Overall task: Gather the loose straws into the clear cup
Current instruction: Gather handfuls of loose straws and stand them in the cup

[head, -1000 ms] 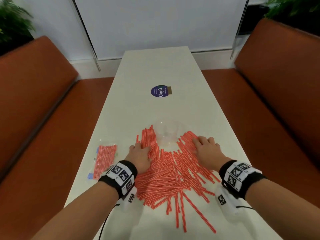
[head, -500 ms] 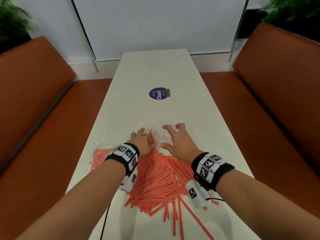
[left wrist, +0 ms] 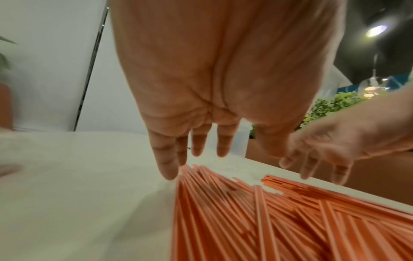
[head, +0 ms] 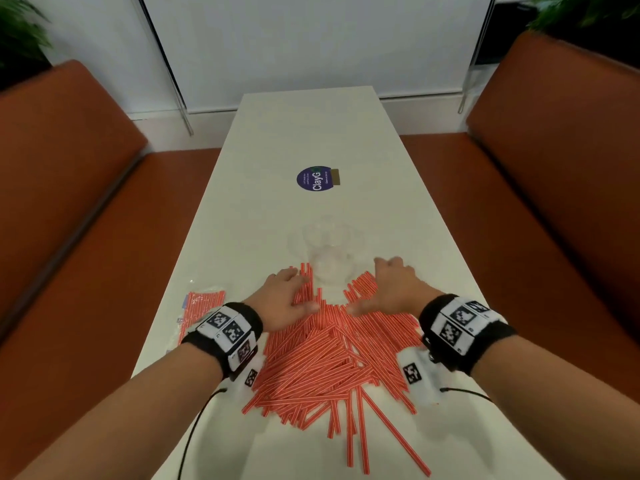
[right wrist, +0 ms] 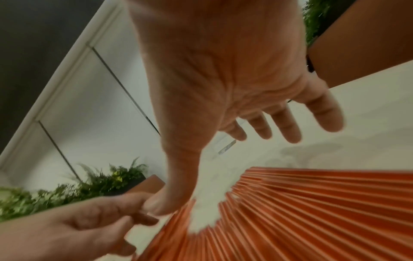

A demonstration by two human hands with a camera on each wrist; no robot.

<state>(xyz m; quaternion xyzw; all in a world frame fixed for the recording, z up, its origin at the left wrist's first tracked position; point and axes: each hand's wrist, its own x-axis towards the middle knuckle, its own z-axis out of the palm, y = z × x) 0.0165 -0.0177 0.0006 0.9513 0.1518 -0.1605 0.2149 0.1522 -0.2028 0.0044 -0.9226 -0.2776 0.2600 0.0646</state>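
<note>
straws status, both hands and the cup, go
Left hand and right hand open, flat on straws. Clear cup empty, upright beyond pile. Nothing blocking.

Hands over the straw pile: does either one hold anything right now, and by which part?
Nothing is held. The left hand and right hand lie open with straight fingers on the loose straws; neither has a grip.

Café or lounge booth: long white table [head: 311,133] between orange upholstered benches [head: 554,168], green potted plants [head: 20,29] behind.
</note>
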